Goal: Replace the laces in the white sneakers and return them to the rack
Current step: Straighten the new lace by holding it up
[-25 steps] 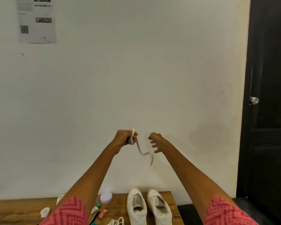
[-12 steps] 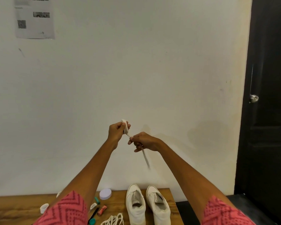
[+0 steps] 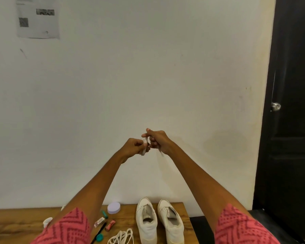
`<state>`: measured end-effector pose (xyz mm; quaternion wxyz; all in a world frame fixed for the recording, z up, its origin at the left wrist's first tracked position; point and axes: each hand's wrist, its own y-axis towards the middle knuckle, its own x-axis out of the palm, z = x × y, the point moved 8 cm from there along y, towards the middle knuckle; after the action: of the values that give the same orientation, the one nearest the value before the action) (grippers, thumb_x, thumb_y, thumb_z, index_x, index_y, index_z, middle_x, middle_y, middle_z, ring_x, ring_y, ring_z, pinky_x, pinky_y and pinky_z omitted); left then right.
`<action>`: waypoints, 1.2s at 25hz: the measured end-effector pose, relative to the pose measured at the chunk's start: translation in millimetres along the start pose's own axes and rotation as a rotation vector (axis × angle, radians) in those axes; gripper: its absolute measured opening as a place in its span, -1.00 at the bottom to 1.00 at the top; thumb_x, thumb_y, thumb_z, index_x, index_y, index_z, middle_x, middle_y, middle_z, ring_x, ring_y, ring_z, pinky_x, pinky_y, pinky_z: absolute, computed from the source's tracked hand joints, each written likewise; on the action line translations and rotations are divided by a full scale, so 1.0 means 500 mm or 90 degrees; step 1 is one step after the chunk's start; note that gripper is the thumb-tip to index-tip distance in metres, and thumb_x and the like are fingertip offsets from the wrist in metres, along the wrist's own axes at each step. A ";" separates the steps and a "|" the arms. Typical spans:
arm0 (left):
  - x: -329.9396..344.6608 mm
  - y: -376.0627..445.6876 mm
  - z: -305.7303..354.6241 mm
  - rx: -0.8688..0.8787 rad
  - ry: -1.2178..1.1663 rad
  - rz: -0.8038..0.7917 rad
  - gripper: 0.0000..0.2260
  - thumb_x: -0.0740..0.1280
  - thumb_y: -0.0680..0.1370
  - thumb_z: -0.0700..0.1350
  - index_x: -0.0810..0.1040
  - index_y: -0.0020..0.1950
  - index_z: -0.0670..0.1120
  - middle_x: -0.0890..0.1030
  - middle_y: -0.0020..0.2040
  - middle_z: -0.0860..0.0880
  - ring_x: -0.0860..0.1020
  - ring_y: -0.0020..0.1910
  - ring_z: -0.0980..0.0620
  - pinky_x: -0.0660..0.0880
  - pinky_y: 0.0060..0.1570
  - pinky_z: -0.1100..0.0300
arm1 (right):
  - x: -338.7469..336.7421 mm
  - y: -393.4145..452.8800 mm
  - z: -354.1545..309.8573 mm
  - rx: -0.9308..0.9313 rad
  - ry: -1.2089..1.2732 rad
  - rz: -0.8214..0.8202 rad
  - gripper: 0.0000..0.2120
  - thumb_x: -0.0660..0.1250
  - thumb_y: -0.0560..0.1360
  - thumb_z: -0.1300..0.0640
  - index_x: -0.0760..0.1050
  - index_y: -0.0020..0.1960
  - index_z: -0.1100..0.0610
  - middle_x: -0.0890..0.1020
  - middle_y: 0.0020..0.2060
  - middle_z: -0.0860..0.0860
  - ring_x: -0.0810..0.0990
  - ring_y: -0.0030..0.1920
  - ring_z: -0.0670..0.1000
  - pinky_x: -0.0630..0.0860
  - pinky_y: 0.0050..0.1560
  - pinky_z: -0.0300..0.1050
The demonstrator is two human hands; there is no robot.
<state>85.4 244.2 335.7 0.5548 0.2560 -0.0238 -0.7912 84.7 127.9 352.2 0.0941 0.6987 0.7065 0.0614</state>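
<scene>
Both arms are stretched out in front of the wall, well above the table. My left hand grips a small wound bundle of white lace. My right hand sits right beside it, fingers curled, pinching the same lace, whose short tail hangs just below that hand. Two white sneakers without laces stand side by side on the wooden table, toes toward the wall. A loose bundle of white laces lies on the table left of the sneakers.
Small items lie on the table left of the shoes: a lilac round lid, a teal cap, a red wrapper, a black pen, a white cup. A black door stands at right.
My right hand has moved left and up to meet my left hand; the hanging tail of the lace has grown much shorter as it was wound up.
</scene>
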 end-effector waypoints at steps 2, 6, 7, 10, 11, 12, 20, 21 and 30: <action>0.006 -0.005 0.002 -0.021 -0.004 -0.017 -0.79 0.23 0.60 -0.22 0.57 0.08 -0.33 0.64 -0.15 -0.12 0.64 -0.18 0.04 0.56 -0.21 0.31 | -0.011 0.003 0.006 0.013 0.000 0.014 -0.68 0.23 0.59 0.00 0.62 0.02 0.23 0.36 -0.49 -0.05 0.30 -0.48 -0.09 0.45 -0.33 -0.23; 0.008 -0.012 0.011 -0.051 -0.175 -0.036 -0.80 0.15 0.59 -0.29 0.57 -0.02 -0.28 0.60 -0.24 -0.09 0.61 -0.27 0.04 0.58 -0.21 0.27 | -0.014 0.003 0.026 0.036 -0.038 -0.004 -0.71 0.28 0.56 0.03 0.59 0.09 0.23 0.53 -0.22 0.06 0.49 -0.25 0.00 0.55 -0.20 -0.18; 0.003 -0.011 0.014 -0.054 -0.226 -0.016 -0.79 0.14 0.59 -0.31 0.56 -0.09 -0.26 0.59 -0.23 -0.09 0.60 -0.26 0.04 0.58 -0.20 0.26 | -0.008 -0.001 0.036 0.051 -0.047 -0.023 -0.68 0.27 0.56 0.01 0.57 0.12 0.25 0.57 -0.13 0.09 0.53 -0.16 0.03 0.56 -0.19 -0.17; -0.008 -0.009 0.015 -0.062 -0.348 0.061 -0.74 0.09 0.61 -0.31 0.50 -0.21 -0.24 0.56 -0.16 -0.11 0.55 -0.16 -0.02 0.53 -0.10 0.20 | 0.021 -0.019 0.059 0.090 -0.045 -0.097 -0.55 0.15 0.59 -0.14 0.53 0.15 0.21 0.60 0.02 0.11 0.58 -0.04 0.06 0.58 -0.15 -0.14; -0.011 -0.007 0.010 -0.067 -0.362 0.080 -0.72 0.08 0.61 -0.30 0.49 -0.21 -0.24 0.56 -0.14 -0.12 0.55 -0.14 -0.03 0.52 -0.08 0.19 | 0.031 -0.023 0.062 0.094 -0.036 -0.119 -0.52 0.09 0.60 -0.17 0.51 0.18 0.20 0.60 0.03 0.10 0.59 -0.04 0.05 0.57 -0.13 -0.14; -0.013 -0.007 0.006 -0.071 -0.364 0.093 -0.72 0.07 0.62 -0.30 0.49 -0.21 -0.24 0.55 -0.14 -0.13 0.55 -0.13 -0.03 0.51 -0.07 0.19 | 0.039 -0.025 0.064 0.096 -0.029 -0.133 -0.50 0.05 0.60 -0.18 0.48 0.22 0.20 0.60 0.04 0.11 0.60 -0.04 0.05 0.57 -0.12 -0.14; -0.070 -0.014 -0.025 -0.007 -0.354 0.229 -0.82 0.18 0.62 -0.19 0.52 0.11 -0.23 0.60 -0.08 -0.10 0.59 -0.03 -0.05 0.53 0.05 0.12 | 0.064 -0.023 0.082 0.073 -0.070 -0.123 -0.68 0.20 0.60 0.05 0.51 0.20 0.25 0.61 0.00 0.09 0.61 -0.07 0.04 0.58 -0.13 -0.16; -0.074 -0.016 -0.026 0.000 -0.329 0.243 -0.81 0.21 0.61 -0.18 0.53 0.12 -0.23 0.61 -0.04 -0.11 0.60 -0.01 -0.06 0.53 0.05 0.13 | 0.067 -0.022 0.082 0.070 -0.105 -0.120 -0.71 0.24 0.59 0.07 0.53 0.18 0.25 0.61 -0.03 0.08 0.61 -0.09 0.03 0.59 -0.14 -0.17; -0.079 -0.023 -0.026 0.080 -0.069 0.303 -0.78 0.27 0.57 -0.24 0.57 0.18 -0.26 0.62 0.05 -0.09 0.58 0.03 0.03 0.49 0.06 0.22 | 0.078 -0.004 0.055 0.120 -0.304 -0.022 -0.81 0.36 0.50 0.12 0.59 -0.07 0.28 0.56 -0.19 0.07 0.46 -0.26 -0.05 0.39 -0.37 -0.28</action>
<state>91.0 287.0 335.5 0.7066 0.2344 -0.1619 -0.6477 88.5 165.5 323.1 0.1937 0.6868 0.6790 -0.1727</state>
